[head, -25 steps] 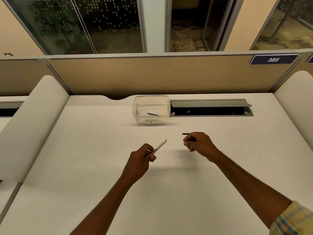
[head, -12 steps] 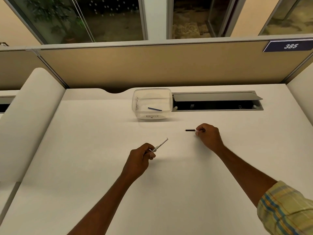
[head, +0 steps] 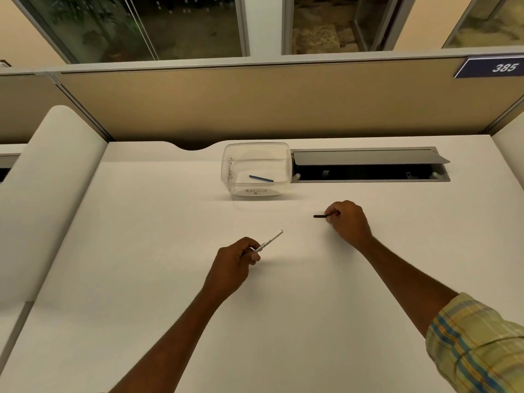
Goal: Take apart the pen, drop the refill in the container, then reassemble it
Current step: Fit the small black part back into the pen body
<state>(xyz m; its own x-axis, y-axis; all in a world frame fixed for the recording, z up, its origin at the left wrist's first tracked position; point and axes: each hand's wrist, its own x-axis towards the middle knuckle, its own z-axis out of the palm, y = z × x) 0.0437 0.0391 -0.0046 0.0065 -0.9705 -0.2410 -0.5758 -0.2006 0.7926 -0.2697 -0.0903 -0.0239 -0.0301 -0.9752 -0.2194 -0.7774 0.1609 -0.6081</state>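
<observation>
On the white desk [head: 141, 279], both forearms were stretched forward from the near edge. The left hand [head: 231, 265] was held just left of centre, its fingers curled into a loose fist with the knuckles turned up. A white barrel [head: 270, 240] was pinched between the thumb and fingertips of that hand, and it was pointed up and to the right, away from the body, with its far end free above the desk. The right hand [head: 347, 219] was set farther out and to the right, well apart from the left. Its fingers were closed and bent downward, and a short black piece [head: 320, 216] was gripped at their tips; the piece was laid level, pointed left, low over the desk. Whether the piece was touching the desk could not be told. The right wrist was angled back toward a plaid sleeve [head: 476, 344] at the lower right corner.

Beyond the hands, a clear container [head: 235, 154] was placed at the far side of the desk, beside an open cable tray [head: 368, 157]. A blue refill [head: 261, 178] was seen lying on the container's floor, slanted slightly. A handwritten label was carried on the container's near wall.
</observation>
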